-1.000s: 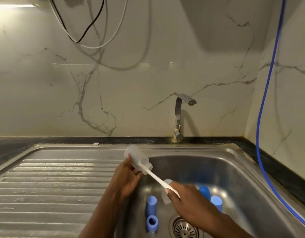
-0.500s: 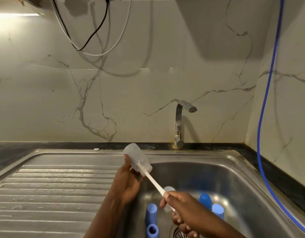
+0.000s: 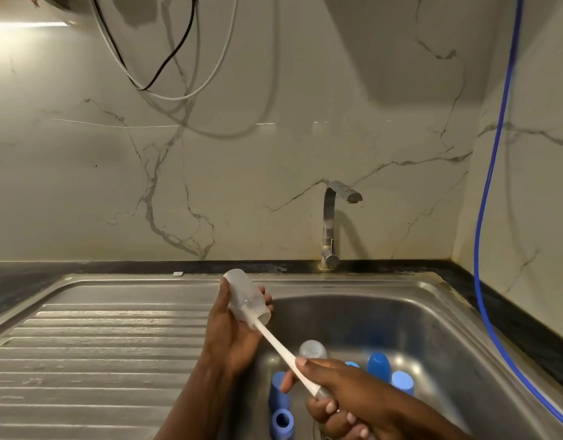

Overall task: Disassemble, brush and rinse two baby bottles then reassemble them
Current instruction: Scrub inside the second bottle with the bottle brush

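While 1 brush point(image 3: 275, 344) probes 1 bottle point(image 3: 242, 295), 4 parts point(image 3: 378, 363) (blue) lie below.

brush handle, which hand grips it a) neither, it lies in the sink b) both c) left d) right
d: the right hand grips the white brush handle, while the left hand holds the clear bottle that the brush enters.

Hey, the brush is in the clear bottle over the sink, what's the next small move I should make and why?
Probably slide the brush handle in and out with a twist. The right hand grips it, its head is inside the clear bottle that the left hand holds tilted over the sink, and no water shows at the tap, so rinsing likely comes later.
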{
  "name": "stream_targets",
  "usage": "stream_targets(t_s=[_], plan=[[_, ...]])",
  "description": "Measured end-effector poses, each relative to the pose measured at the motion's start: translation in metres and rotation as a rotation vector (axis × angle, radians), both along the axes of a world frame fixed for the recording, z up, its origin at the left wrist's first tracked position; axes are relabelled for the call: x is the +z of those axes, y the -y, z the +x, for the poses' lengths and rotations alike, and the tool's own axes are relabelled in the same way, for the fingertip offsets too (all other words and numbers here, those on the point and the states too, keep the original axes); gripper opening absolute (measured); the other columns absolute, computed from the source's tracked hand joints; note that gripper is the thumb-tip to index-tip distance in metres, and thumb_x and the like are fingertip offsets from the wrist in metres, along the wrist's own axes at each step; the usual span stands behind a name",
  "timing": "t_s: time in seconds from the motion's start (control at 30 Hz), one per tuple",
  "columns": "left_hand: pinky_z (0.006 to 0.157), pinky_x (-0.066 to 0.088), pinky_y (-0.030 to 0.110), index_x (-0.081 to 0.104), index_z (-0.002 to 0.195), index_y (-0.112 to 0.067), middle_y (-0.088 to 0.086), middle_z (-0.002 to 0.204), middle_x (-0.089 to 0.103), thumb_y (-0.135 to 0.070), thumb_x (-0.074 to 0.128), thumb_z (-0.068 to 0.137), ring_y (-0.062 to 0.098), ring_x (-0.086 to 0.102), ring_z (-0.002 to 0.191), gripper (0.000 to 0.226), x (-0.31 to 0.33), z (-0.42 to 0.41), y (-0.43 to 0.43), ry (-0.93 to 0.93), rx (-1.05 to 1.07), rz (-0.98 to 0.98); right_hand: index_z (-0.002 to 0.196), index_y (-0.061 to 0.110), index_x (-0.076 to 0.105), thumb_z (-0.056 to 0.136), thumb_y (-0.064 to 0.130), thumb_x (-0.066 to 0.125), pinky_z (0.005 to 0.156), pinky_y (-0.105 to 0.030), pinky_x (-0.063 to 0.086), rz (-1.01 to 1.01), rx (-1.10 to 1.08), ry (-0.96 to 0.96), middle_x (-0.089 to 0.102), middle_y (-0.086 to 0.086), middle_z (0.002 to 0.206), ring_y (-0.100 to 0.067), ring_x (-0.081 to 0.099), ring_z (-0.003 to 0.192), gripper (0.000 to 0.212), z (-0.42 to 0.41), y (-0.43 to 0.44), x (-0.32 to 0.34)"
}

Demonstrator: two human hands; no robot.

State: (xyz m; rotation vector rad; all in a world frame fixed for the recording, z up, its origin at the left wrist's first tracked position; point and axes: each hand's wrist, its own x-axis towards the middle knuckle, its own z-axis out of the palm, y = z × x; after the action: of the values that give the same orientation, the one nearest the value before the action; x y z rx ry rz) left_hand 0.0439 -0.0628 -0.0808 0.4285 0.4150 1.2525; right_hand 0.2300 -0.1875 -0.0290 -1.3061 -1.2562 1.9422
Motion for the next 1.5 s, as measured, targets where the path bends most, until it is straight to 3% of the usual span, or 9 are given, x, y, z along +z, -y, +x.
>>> stream_targets(t_s=[0.1,0.23,0.4,0.6,0.73,0.93,1.07,1.37,1.5], plan=[[0.070,0.062,0.044,0.049,0.134,-0.004,0.019,0.106,0.059,-0.044,0.089,0.060,0.030,0.060,0.092,0.093,0.012,0.002,0.002,-0.066,0.049,0.017,0.108,0.011,0.058,0.103,0.043,0.038,0.034,-0.013,0.028,0.008,-0.046,0.010,0.037,0.001,0.057,-0.003,0.031,0.036,0.038,0.000,0.000,0.000],[0.076,0.059,0.043,0.044,0.141,-0.001,0.025,0.125,0.059,-0.034,0.043,0.102,0.033,0.062,0.103,0.051,0.005,0.003,0.000,-0.144,0.136,-0.094,0.101,0.024,0.048,0.102,0.047,0.033,0.062,-0.020,0.038,0.696,-0.143,0.773,0.049,0.005,0.079,-0.007,0.046,0.063,0.027,0.000,-0.008,-0.031],[0.076,0.061,0.048,0.046,0.136,-0.003,0.028,0.134,0.055,-0.053,0.050,0.090,0.040,0.060,0.112,0.068,0.007,0.006,0.001,-0.096,0.063,-0.055,0.105,0.027,0.037,0.101,0.048,0.030,0.074,-0.036,0.042,0.909,-0.103,0.930,0.050,0.009,0.087,-0.019,0.049,0.076,0.021,0.006,-0.015,-0.038],[0.079,0.054,0.042,0.050,0.131,-0.001,0.021,0.117,0.064,-0.025,0.070,0.081,0.035,0.063,0.105,0.059,0.000,0.013,0.002,-0.342,0.171,-0.017,0.102,0.026,0.044,0.104,0.040,0.029,0.059,-0.032,0.033,0.970,-0.166,1.137,0.060,0.003,0.098,-0.022,0.050,0.079,0.021,0.009,-0.019,-0.040],[0.075,0.061,0.042,0.053,0.119,-0.005,0.026,0.131,0.056,-0.021,0.056,0.095,0.038,0.058,0.118,0.029,0.000,0.011,-0.001,-0.203,0.145,-0.043,0.099,0.023,0.050,0.103,0.043,0.028,0.061,-0.028,0.035,0.986,-0.173,1.050,0.054,0.005,0.080,-0.013,0.046,0.065,0.030,0.006,-0.017,-0.040],[0.078,0.061,0.047,0.054,0.131,-0.008,0.022,0.126,0.062,-0.020,0.099,0.043,0.037,0.061,0.117,0.100,0.006,0.001,0.003,-0.094,0.043,0.072,0.084,0.021,0.064,0.102,0.042,0.040,0.040,-0.017,0.031,0.499,-0.187,0.374,0.046,0.008,0.058,-0.001,0.038,0.040,0.036,0.003,-0.017,-0.026],[0.075,0.056,0.036,0.046,0.142,-0.027,0.013,0.125,0.061,-0.013,0.051,0.098,0.028,0.065,0.104,0.047,0.003,0.007,0.002,-0.298,0.184,0.107,0.088,0.017,0.061,0.100,0.048,0.038,0.070,-0.036,0.048,0.793,-0.188,0.792,0.061,0.005,0.074,-0.017,0.058,0.070,0.040,0.012,-0.027,-0.033],[0.078,0.060,0.034,0.043,0.139,-0.009,0.019,0.133,0.056,-0.041,0.065,0.080,0.032,0.062,0.115,0.070,0.010,0.017,0.005,-0.388,0.177,0.070,0.086,0.023,0.048,0.102,0.046,0.032,0.063,-0.034,0.039,0.893,-0.145,1.006,0.045,0.006,0.072,-0.021,0.048,0.069,0.032,0.015,-0.023,-0.036],[0.087,0.059,0.044,0.041,0.142,-0.005,0.024,0.141,0.050,-0.023,0.079,0.075,0.036,0.059,0.122,0.080,0.008,0.010,0.005,-0.140,0.048,0.058,0.086,0.018,0.054,0.102,0.046,0.037,0.035,-0.017,0.026,0.237,-0.097,0.214,0.038,0.005,0.061,-0.007,0.032,0.041,0.037,0.013,-0.021,-0.026]])
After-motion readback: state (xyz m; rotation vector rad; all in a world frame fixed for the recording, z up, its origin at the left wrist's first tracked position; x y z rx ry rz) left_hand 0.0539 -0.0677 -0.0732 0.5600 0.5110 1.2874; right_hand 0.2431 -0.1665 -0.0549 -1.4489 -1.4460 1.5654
